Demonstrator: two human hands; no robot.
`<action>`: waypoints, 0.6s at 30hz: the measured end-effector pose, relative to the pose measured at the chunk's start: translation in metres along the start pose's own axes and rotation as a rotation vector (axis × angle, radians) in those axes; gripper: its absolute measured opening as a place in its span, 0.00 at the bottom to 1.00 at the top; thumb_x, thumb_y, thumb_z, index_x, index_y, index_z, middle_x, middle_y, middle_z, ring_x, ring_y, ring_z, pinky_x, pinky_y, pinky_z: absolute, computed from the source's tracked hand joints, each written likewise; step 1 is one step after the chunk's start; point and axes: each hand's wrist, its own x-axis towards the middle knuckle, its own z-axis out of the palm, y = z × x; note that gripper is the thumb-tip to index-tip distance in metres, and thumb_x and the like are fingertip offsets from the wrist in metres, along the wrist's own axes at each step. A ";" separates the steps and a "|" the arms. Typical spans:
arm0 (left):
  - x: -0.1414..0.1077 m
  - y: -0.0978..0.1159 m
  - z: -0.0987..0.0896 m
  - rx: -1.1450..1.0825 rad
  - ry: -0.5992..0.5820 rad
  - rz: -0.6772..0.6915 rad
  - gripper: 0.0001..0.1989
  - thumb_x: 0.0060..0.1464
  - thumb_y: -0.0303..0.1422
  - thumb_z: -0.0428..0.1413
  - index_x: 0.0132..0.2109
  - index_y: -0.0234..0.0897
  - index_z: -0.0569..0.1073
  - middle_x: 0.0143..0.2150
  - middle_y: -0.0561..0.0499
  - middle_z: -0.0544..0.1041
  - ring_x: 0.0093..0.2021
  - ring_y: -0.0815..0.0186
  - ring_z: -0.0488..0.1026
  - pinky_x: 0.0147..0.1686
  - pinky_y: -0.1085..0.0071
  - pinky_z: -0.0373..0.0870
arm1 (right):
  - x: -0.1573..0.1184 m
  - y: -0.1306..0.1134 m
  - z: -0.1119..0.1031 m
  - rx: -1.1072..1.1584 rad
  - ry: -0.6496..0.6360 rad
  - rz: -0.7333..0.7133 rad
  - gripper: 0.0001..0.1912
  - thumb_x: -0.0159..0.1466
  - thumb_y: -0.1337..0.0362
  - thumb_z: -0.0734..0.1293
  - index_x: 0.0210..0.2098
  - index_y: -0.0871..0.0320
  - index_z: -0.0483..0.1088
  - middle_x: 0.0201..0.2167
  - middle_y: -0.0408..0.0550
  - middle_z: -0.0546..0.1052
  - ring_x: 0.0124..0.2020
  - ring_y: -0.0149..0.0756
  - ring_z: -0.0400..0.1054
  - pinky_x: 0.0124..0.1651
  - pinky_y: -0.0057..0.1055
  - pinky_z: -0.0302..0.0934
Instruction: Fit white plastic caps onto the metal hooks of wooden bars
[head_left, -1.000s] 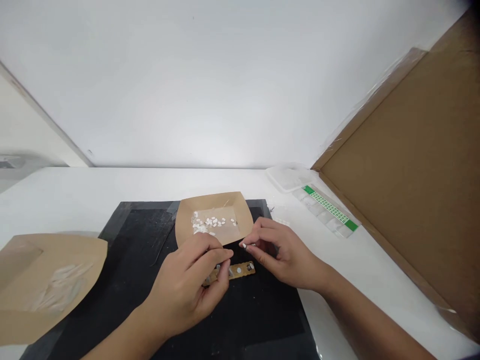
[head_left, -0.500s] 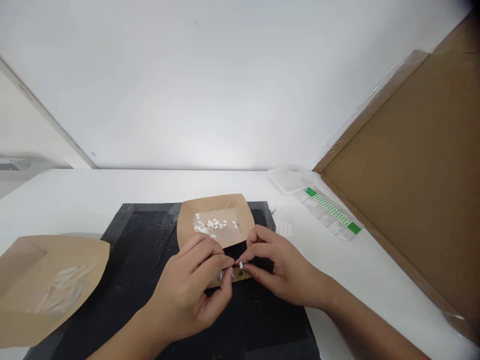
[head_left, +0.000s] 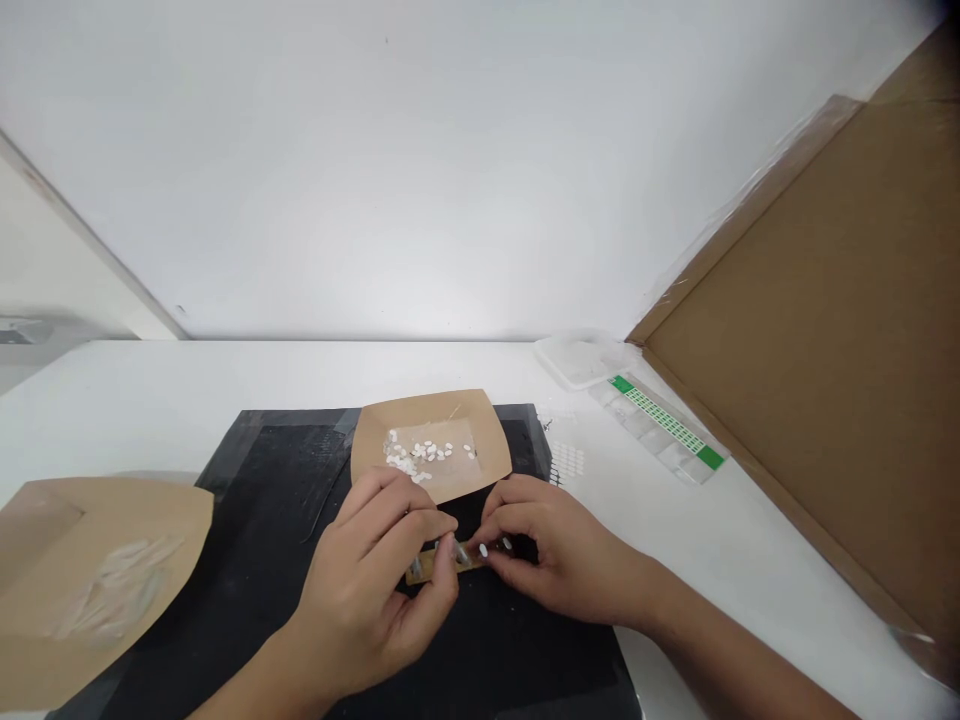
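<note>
On the black mat (head_left: 525,665), a yellowish strip (head_left: 422,573) is lying well in from the far edge, partly hidden by both hands. The left hand (head_left: 379,580) is holding its thumb and forefinger nearly together over it; whether that grip is pinching anything, I cannot tell. The right hand (head_left: 551,545) is bending its fingertips around a white oval piece (head_left: 484,550), its grip equally unclear. A paper tray (head_left: 491,440) is sitting at the far edge.

Strip (head_left: 473,557) before one tray (head_left: 427,407), second tray (head_left: 176,500) left, panel (head_left: 832,380) right.
</note>
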 end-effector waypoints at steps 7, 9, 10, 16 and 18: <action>0.000 0.001 -0.001 0.007 -0.002 -0.017 0.10 0.59 0.16 0.60 0.43 0.34 0.76 0.35 0.46 0.75 0.38 0.59 0.69 0.40 0.60 0.70 | 0.001 0.002 0.001 -0.056 -0.043 0.016 0.10 0.66 0.73 0.72 0.44 0.54 0.80 0.37 0.46 0.80 0.42 0.39 0.72 0.45 0.33 0.68; 0.000 0.000 0.000 0.005 -0.012 -0.022 0.10 0.59 0.16 0.60 0.43 0.34 0.76 0.36 0.46 0.75 0.39 0.59 0.69 0.40 0.59 0.70 | 0.000 0.001 -0.001 -0.056 -0.041 0.014 0.12 0.65 0.73 0.71 0.47 0.54 0.79 0.39 0.46 0.80 0.43 0.39 0.72 0.45 0.33 0.67; 0.000 0.000 0.000 0.006 -0.016 -0.025 0.10 0.59 0.16 0.60 0.44 0.34 0.76 0.36 0.46 0.75 0.39 0.59 0.69 0.40 0.59 0.70 | -0.001 0.000 -0.003 -0.060 -0.044 0.010 0.14 0.65 0.73 0.72 0.48 0.54 0.78 0.39 0.45 0.80 0.43 0.39 0.72 0.45 0.33 0.67; 0.000 -0.001 0.000 0.008 -0.018 -0.040 0.10 0.60 0.16 0.60 0.44 0.34 0.76 0.37 0.45 0.75 0.40 0.59 0.69 0.40 0.60 0.70 | -0.004 0.000 -0.015 -0.171 -0.068 0.082 0.12 0.61 0.68 0.78 0.43 0.54 0.76 0.40 0.43 0.79 0.41 0.38 0.72 0.40 0.31 0.63; -0.001 -0.001 0.000 0.003 -0.021 -0.041 0.10 0.60 0.16 0.60 0.44 0.34 0.76 0.37 0.45 0.75 0.40 0.59 0.69 0.41 0.59 0.69 | -0.004 0.002 -0.016 -0.193 -0.065 0.119 0.09 0.62 0.66 0.78 0.40 0.55 0.76 0.38 0.43 0.79 0.40 0.37 0.72 0.39 0.31 0.62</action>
